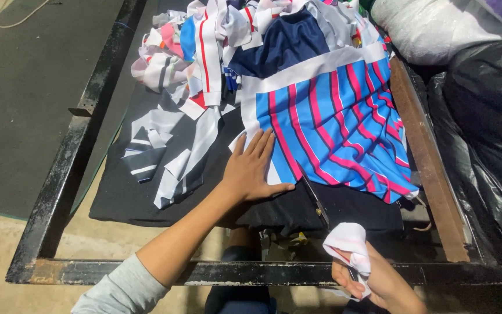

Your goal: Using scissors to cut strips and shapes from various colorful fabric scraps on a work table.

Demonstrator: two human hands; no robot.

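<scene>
Black rusted metal framed the desk (59, 192), its top covered by dark cloth. Loose white, grey and pink fabric strips (169, 116) lay crumpled at the left. The left hand (254, 168) pressed flat, fingers spread, on the white edge of a smooth blue fabric with pink stripes (338, 128). Scissors (318, 203), probably metal, lay just beside it. The right hand (373, 279) had its fingers curled around a bunched white scrap (348, 241).

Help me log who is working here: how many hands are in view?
2. The left hand lies flat on the blue and pink striped fabric; the right hand, bottom right, grips scissors and a white cloth scrap.
</scene>
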